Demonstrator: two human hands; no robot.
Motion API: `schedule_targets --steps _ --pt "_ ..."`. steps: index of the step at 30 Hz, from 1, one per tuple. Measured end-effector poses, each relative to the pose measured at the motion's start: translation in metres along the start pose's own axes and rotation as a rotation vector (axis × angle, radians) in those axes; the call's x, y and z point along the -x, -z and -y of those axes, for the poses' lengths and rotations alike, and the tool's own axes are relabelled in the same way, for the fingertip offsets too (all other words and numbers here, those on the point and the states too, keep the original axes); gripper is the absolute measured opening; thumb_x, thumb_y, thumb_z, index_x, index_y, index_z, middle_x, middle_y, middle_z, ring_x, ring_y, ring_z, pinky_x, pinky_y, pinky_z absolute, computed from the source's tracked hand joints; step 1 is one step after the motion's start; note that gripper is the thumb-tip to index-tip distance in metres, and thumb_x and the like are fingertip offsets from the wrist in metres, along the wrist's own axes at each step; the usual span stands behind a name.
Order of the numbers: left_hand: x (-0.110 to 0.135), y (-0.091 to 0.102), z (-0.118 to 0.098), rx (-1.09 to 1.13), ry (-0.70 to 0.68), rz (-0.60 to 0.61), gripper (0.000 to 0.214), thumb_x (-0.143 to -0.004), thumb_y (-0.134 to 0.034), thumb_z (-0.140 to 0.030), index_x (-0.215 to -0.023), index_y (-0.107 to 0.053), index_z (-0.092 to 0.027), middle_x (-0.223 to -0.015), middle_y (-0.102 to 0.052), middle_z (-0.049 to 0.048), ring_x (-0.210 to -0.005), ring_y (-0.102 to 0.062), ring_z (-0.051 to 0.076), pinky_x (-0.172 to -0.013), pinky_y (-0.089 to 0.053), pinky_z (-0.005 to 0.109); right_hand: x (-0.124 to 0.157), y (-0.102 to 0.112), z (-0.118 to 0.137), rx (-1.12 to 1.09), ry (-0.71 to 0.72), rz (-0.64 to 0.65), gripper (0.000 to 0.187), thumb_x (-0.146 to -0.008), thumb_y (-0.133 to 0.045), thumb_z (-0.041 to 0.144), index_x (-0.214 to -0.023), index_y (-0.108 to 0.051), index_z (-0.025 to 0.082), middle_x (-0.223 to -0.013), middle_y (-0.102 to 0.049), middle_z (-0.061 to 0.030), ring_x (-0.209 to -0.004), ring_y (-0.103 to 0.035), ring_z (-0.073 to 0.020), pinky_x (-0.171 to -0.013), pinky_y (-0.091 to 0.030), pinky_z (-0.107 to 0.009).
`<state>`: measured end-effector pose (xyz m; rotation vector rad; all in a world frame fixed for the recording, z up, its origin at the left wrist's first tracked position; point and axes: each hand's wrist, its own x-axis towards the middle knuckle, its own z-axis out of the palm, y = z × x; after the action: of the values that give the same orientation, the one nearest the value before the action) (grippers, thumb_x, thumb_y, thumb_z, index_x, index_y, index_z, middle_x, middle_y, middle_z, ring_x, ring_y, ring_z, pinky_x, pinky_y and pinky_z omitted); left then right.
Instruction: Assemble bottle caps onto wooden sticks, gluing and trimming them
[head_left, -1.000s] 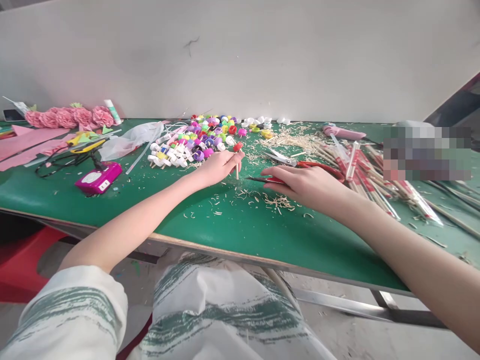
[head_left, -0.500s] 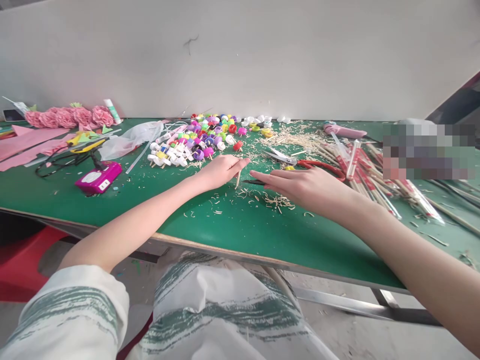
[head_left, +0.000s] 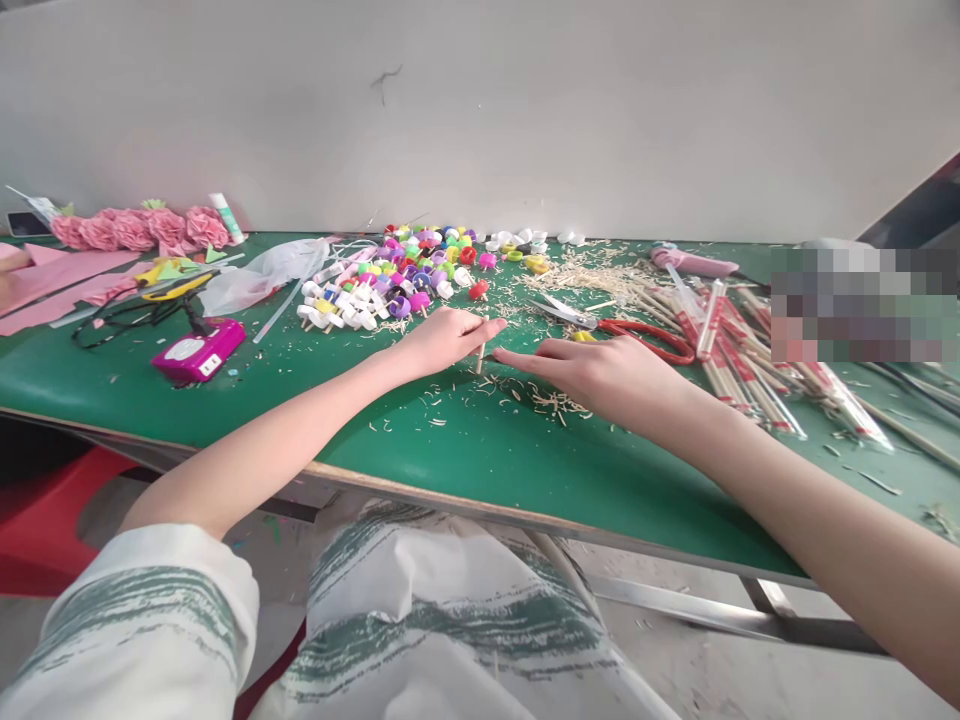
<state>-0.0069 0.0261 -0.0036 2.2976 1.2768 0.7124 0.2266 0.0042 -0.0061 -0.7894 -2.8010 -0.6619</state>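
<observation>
The left hand point(head_left: 444, 342) pinches a pale, thin wooden stick point(head_left: 480, 362), near-upright over the green counter point(head_left: 427, 470); at the stick's three o'clock, the right hand point(head_left: 600, 375) holds a dark, narrow, mostly hidden blade point(head_left: 488, 358).

The right hand point(head_left: 600, 375) has moved left, toward the left hand point(head_left: 448, 340), and its forefinger now reaches out nearly to the stick point(head_left: 480, 362). The red grip of the knife point(head_left: 490, 358), plain to see a second ago, is now covered by the fingers, and only a short dark bit of blade shows, just beside the stick. The left hand's fingertips have slid right, past the stick, whose bottom end sits lower than before. The red cap point(head_left: 478, 290), partly covered at first, now shows clear of the hand. A yellow cap point(head_left: 583, 337) has come into sight near the scissors point(head_left: 577, 318). At the left edge, what looks like another person's hand point(head_left: 9, 277) has appeared over the pink paper point(head_left: 67, 272)
</observation>
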Motion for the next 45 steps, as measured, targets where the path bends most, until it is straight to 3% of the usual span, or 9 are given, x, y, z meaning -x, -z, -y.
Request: schedule_targets --steps 10,19,26,31,37,45 --pt "0.0 0.001 -0.001 -0.041 -0.036 0.005 0.059 -0.093 -0.033 -0.059 -0.057 -0.052 -0.017 -0.057 -0.057 0.0008 -0.054 -0.052 0.01 -0.064 -0.04 0.026 -0.007 -0.001 0.0 -0.057 0.026 0.023 0.052 -0.095 -0.027 0.017 -0.142 -0.046 0.027 -0.074 -0.056 -0.0007 -0.045 -0.026 -0.0079 -0.043 -0.017 -0.023" --pt "0.001 0.002 0.002 -0.029 -0.017 0.018 0.058 -0.093 -0.033 -0.06 -0.058 -0.051 -0.017 -0.058 -0.056 0.001 -0.055 -0.053 0.011 -0.066 -0.041 0.027 -0.008 0.0 0.003 -0.089 0.05 -0.012 0.05 -0.096 -0.026 0.018 -0.142 -0.047 0.023 -0.073 -0.056 -0.0018 -0.045 -0.029 -0.0082 -0.044 -0.017 -0.023" --pt "0.0 0.005 0.009 -0.173 -0.003 0.029 0.057 -0.095 -0.028 -0.058 -0.058 -0.045 -0.019 -0.06 -0.054 0.0022 -0.056 -0.05 0.013 -0.061 -0.036 0.029 -0.013 0.0 0.001 -0.131 0.063 -0.009 0.048 -0.097 -0.028 0.021 -0.141 -0.048 0.022 -0.072 -0.057 -0.002 -0.047 -0.034 -0.0084 -0.044 -0.018 -0.023" --pt "0.0 0.005 0.008 -0.193 -0.066 -0.011 0.048 -0.096 -0.03 -0.052 -0.06 -0.039 -0.02 -0.065 -0.051 0.0025 -0.063 -0.049 0.015 -0.06 -0.034 0.029 -0.012 -0.002 0.002 -0.13 0.05 -0.031 0.048 -0.098 -0.027 0.023 -0.141 -0.048 0.023 -0.072 -0.059 -0.0026 -0.048 -0.038 -0.0084 -0.045 -0.019 -0.024" --pt "0.0 0.006 0.003 -0.121 -0.066 -0.027 0.033 -0.098 -0.026 -0.036 -0.077 -0.045 -0.019 -0.078 -0.054 0.0042 -0.073 -0.05 0.015 -0.067 -0.036 0.029 -0.011 -0.004 0.003 -0.151 0.027 -0.047 0.047 -0.098 -0.028 0.026 -0.139 -0.051 0.025 -0.073 -0.061 -0.0027 -0.049 -0.042 -0.0086 -0.045 -0.02 -0.024" --pt "-0.002 0.006 0.006 -0.141 -0.22 -0.041 0.033 -0.097 -0.03 -0.035 -0.067 -0.035 -0.021 -0.067 -0.046 0.0012 -0.07 -0.047 0.015 -0.067 -0.036 0.03 -0.011 0.004 0.007 -0.212 0.019 0.018 0.045 -0.097 -0.032 0.022 -0.137 -0.053 0.025 -0.077 -0.066 -0.0029 -0.055 -0.051 -0.0105 -0.049 -0.026 -0.024"
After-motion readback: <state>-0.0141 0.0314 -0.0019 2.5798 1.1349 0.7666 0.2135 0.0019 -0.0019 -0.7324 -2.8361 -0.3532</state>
